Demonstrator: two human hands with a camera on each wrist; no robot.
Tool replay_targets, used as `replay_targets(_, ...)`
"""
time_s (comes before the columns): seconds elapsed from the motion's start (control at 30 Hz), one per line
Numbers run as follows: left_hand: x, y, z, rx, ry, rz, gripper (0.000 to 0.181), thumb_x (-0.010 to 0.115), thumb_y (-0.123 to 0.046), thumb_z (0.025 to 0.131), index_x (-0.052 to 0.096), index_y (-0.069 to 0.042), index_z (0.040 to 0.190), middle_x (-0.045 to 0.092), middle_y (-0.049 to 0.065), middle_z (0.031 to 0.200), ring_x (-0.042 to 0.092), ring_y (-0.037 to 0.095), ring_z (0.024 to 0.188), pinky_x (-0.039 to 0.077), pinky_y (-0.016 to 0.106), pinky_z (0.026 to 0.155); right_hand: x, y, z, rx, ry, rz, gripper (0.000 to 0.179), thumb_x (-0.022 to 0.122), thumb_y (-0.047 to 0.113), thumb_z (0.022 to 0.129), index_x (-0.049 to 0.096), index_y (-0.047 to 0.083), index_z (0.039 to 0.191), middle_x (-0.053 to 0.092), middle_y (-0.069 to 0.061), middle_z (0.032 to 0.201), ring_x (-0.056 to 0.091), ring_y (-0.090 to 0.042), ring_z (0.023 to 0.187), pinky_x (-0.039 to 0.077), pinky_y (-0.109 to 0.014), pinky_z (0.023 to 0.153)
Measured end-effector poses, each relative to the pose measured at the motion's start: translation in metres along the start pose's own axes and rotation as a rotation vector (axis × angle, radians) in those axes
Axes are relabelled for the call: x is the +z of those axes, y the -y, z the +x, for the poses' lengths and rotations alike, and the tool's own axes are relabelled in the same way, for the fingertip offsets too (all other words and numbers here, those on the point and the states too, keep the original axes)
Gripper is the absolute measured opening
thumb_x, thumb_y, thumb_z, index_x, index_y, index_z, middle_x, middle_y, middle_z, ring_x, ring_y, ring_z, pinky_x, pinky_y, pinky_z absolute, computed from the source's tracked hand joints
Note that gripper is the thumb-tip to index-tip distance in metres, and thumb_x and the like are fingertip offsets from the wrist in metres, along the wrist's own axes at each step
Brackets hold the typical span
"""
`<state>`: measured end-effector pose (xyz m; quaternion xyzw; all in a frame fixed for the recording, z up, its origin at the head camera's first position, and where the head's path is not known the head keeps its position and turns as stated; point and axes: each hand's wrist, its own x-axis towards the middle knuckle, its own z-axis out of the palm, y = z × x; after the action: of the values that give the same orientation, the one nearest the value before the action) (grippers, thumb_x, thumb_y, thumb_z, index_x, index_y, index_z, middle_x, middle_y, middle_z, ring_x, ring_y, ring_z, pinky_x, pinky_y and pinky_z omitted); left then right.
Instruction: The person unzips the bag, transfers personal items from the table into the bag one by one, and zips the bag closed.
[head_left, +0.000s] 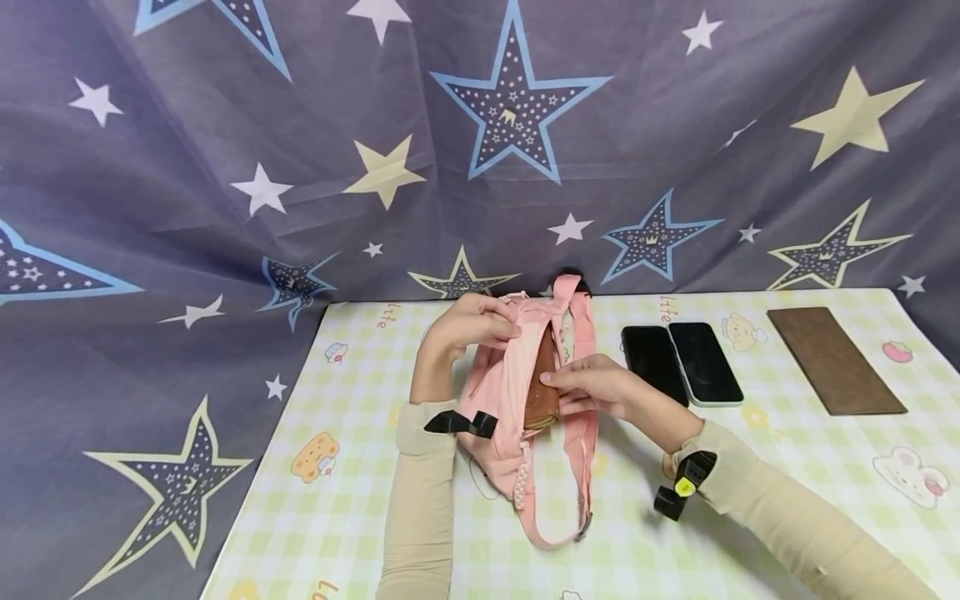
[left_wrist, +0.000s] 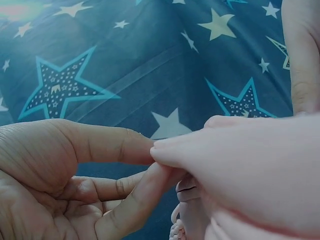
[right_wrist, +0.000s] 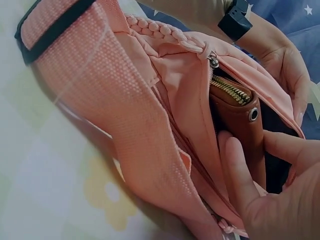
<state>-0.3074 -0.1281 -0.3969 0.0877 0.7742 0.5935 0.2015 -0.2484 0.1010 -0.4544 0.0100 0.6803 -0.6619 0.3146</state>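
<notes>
A pink waist bag [head_left: 495,400] stands on the table with its zipped mouth spread apart. At its top edge my left hand [head_left: 474,323] pinches the fabric between thumb and forefinger, as the left wrist view shows close up. My right hand [head_left: 600,385] grips a brown zip wallet [right_wrist: 245,125] that sits partly inside the bag's mouth. Its thumb and fingers press opposite faces of the wallet, and the lower part is hidden in the bag. The wallet's brass zipper [right_wrist: 231,91] faces the braided pull [right_wrist: 160,29] of the bag.
Two black-screened phones [head_left: 705,363] lie side by side to the right of the bag. Farther right is a flat brown leather piece [head_left: 836,360]. The bag's strap [head_left: 542,533] loops toward the front over the checked tablecloth [head_left: 330,517]. A starry curtain [head_left: 315,217] hangs behind.
</notes>
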Motion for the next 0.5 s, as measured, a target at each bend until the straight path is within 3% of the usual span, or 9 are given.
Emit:
replay_targets(0.2, -0.003, 0.000, -0.002, 0.009, -0.005, -0.031, 0.022, 0.070, 0.005, 0.086, 0.067, 0.010, 0.107, 0.070, -0.002, 0.078, 0.067, 0.006, 0.071, 0.062, 0.024, 0.070, 0.000, 0.002, 0.001, -0.003, 0.019, 0.027, 0.015, 0.064, 0.012, 0.098, 0.069, -0.002, 0.102, 0.073, 0.000, 0.077, 0.071, -0.010, 0.070, 0.064, -0.026, 0.073)
replay_targets(0.5, 0.009, -0.003, 0.006, -0.028, 0.040, 0.015, 0.024, 0.072, 0.003, 0.085, 0.069, 0.011, 0.108, 0.067, 0.000, 0.080, 0.067, 0.008, 0.068, 0.063, 0.027, 0.070, 0.004, 0.010, 0.002, 0.013, 0.029, 0.091, 0.012, 0.060, 0.005, 0.100, 0.067, 0.003, 0.091, 0.073, 0.000, 0.077, 0.069, -0.010, 0.071, 0.063, -0.024, 0.073)
